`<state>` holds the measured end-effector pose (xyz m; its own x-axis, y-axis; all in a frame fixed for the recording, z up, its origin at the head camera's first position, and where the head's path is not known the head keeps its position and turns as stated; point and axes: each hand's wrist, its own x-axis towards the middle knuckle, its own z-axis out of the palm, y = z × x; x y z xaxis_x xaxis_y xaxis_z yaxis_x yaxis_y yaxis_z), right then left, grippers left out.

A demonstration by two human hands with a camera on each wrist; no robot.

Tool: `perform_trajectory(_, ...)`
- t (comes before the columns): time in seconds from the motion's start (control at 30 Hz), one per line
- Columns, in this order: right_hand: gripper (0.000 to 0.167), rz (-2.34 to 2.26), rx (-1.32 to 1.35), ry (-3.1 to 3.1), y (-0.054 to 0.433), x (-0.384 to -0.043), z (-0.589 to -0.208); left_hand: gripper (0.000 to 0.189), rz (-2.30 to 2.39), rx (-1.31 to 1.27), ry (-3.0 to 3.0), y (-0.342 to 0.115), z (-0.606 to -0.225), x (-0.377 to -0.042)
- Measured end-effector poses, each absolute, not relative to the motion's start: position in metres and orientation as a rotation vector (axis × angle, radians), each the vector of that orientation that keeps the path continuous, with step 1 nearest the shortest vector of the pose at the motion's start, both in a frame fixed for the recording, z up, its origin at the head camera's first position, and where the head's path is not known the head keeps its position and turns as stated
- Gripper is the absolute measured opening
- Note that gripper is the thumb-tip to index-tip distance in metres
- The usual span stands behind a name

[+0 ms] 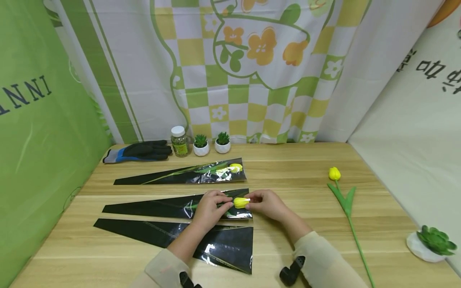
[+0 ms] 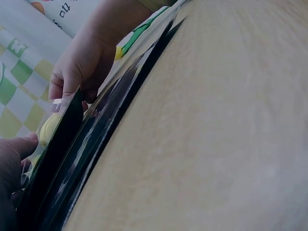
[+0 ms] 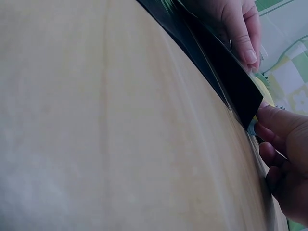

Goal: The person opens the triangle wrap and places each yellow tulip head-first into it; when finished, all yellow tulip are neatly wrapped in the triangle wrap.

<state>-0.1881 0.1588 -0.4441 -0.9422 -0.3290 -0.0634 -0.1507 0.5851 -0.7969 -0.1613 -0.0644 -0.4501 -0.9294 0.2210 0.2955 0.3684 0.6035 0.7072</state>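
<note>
A yellow artificial tulip (image 1: 240,203) lies inside the middle black, clear-fronted flower sleeve (image 1: 151,207). My left hand (image 1: 209,210) grips this sleeve just left of the bloom, thumb and fingers at the film. At the sleeve's wide end, my right hand (image 1: 267,205) pinches the edge beside the bloom, where a small white piece (image 2: 57,102) shows by the fingertips. In the right wrist view, the right thumb (image 3: 279,118) lies at the sleeve's corner, and the wide end is lifted off the table. Nearer me lies a flat black sleeve (image 1: 230,246), partly behind my left forearm.
Behind is another sleeve (image 1: 180,175) with a yellow tulip in it. A loose tulip (image 1: 347,206) lies on the right, near a potted succulent (image 1: 433,242). Along the back stand a glove (image 1: 140,151), a lidded jar (image 1: 179,142) and two small potted plants (image 1: 201,145).
</note>
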Motion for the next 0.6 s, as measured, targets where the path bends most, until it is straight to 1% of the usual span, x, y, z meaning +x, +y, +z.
perform_trajectory(0.37,0.022,-1.267,-0.375,2.672,0.1505,-0.1857,-0.4451,0.016,-1.225,-0.497,-2.634,-0.064,-0.4525,-0.1616)
perform_trajectory(0.6,0.023,-1.272,-0.312,2.655,0.1605,-0.1804,-0.4391,0.016,-1.209,-0.533,-2.638,-0.0638,-0.4534,-0.1635)
